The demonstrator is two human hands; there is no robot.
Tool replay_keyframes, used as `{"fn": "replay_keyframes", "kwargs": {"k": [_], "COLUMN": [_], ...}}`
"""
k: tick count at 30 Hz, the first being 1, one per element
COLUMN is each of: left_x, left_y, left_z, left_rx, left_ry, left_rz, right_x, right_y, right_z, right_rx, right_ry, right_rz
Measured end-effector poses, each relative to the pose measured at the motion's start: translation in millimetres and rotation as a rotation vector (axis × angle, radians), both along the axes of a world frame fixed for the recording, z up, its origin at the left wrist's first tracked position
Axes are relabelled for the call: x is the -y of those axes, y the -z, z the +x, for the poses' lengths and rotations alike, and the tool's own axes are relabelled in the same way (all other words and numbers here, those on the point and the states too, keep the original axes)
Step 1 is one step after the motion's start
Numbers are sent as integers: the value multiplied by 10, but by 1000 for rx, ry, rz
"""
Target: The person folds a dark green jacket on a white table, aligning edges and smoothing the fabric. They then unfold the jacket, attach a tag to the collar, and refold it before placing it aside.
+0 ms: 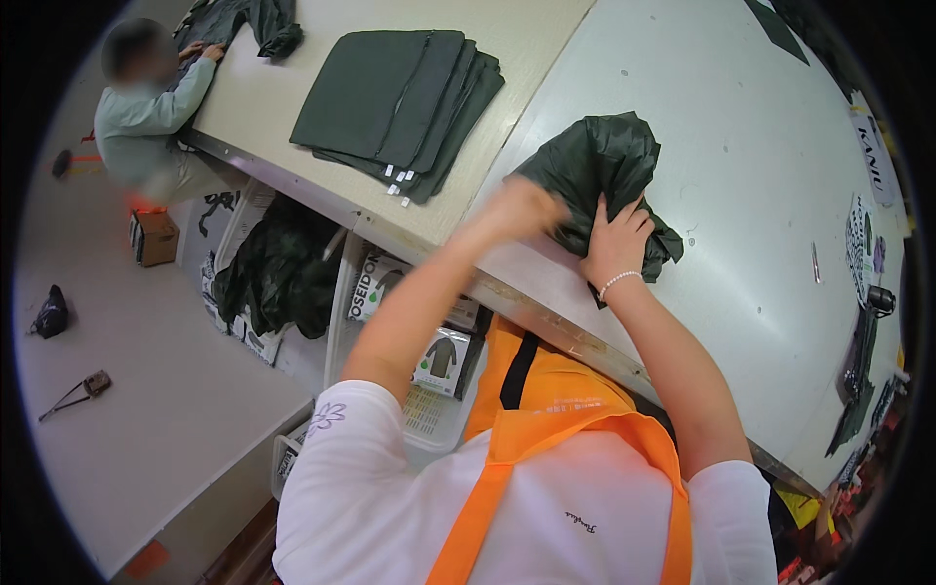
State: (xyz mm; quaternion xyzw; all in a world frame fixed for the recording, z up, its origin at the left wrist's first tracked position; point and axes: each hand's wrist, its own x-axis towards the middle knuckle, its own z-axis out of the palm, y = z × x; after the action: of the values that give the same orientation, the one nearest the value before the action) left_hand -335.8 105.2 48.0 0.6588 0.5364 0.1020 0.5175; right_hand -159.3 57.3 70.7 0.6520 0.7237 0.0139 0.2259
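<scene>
A crumpled dark green bundle of thin, slightly shiny fabric (609,156) lies on the pale table in front of me. My right hand (619,242), with a beaded bracelet at the wrist, rests on its near side with fingers stretched and apart over the cloth. At the bundle's left edge is my left hand (531,210), smeared by motion; its fingers cannot be made out. Whether it touches the fabric is unclear. Farther left sits a stack of flat folded dark green garments (385,97) with small white tags.
Below the table edge at left, a white bin (336,341) holds packaged garments beside a heap of dark cloth (278,263). Tweezers-like metal tool (815,263) lies to the right. At far left, a co-worker (146,117) handles a dark garment (263,24).
</scene>
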Motion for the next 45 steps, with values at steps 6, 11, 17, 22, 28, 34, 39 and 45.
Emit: {"fn": "replay_keyframes", "kwargs": {"k": [6, 11, 17, 22, 28, 34, 39, 45], "left_x": [-893, -933, 180, 1194, 1112, 876, 675, 520], "left_y": [490, 823, 410, 455, 669, 755, -77, -490], "left_z": [-1284, -1157, 460, 1630, 1909, 1925, 1765, 1086], "left_rx": [-762, -858, -498, -143, 32, 237, 330, 243], "left_ry": [-551, -363, -147, 74, 134, -73, 100, 293], "left_rz": [906, 900, 911, 692, 848, 712, 458, 39], "right_x": [64, -13, 453, 1367, 2255, 2443, 2022, 1444], "right_y": [-25, -2, -540, -777, -815, -985, -751, -275], "right_z": [-22, 243, 1242, 2085, 2463, 2265, 2022, 1945], "right_rx": [-36, -211, -725, -832, -819, -833, -1090, -921], "right_ry": [-39, -140, 158, 585, 711, 604, 120, 87], "right_rz": [5, 68, 148, 98, 193, 63, -224, -142]}}
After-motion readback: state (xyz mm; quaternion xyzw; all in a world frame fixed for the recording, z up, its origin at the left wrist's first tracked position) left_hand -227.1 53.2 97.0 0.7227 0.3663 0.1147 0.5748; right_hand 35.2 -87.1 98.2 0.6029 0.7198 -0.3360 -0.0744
